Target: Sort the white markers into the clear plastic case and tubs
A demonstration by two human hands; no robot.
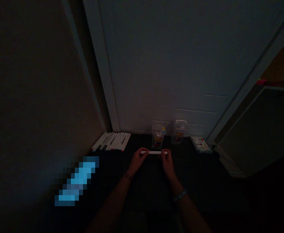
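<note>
The scene is very dark. Both my hands hold one white marker (154,152) crosswise above the dark floor. My left hand (139,160) pinches its left end and my right hand (167,161) pinches its right end, fingers closed on it. A row of several white markers (113,141) lies on the floor to the far left, by the door. Two clear plastic marker cases (158,136) (179,132) stand upright just beyond the held marker.
A white door (171,64) rises straight ahead, a wall (35,97) on the left. A flat pack of markers (200,144) lies at the right by the door frame. A dark cabinet side (260,129) stands at right. A blurred blue patch (75,181) lies at left.
</note>
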